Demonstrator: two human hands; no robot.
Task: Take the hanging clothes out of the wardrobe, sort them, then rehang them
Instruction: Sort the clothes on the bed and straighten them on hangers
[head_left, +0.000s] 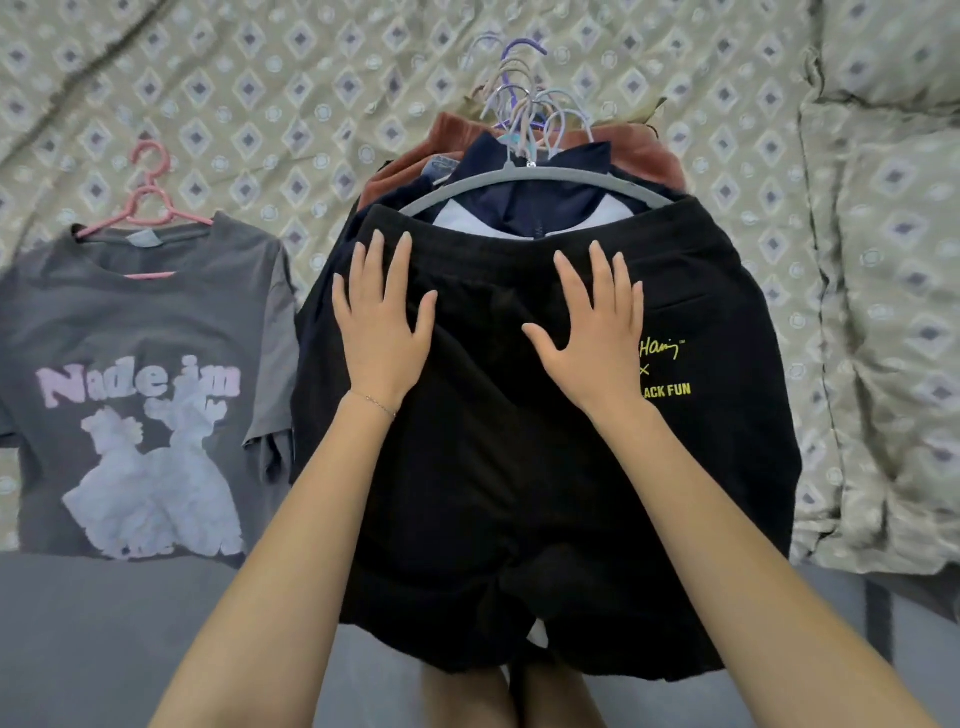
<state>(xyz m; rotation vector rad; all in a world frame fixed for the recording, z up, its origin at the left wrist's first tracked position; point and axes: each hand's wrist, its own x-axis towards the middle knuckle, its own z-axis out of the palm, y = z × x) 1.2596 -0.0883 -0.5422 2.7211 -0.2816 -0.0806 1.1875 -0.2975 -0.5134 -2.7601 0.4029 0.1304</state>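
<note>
Both hands lie flat with fingers spread, left hand and right hand, pressing black shorts atop the clothes pile on the patterned bedspread. At left lies a grey T-shirt on a pink hanger.

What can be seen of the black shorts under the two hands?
The black shorts look like soft cloth, with yellow lettering near a pocket. They lie flat atop a pile of hung clothes on the bed, waistband at a grey hanger. The left hand and right hand rest on them, fingers spread.
</note>
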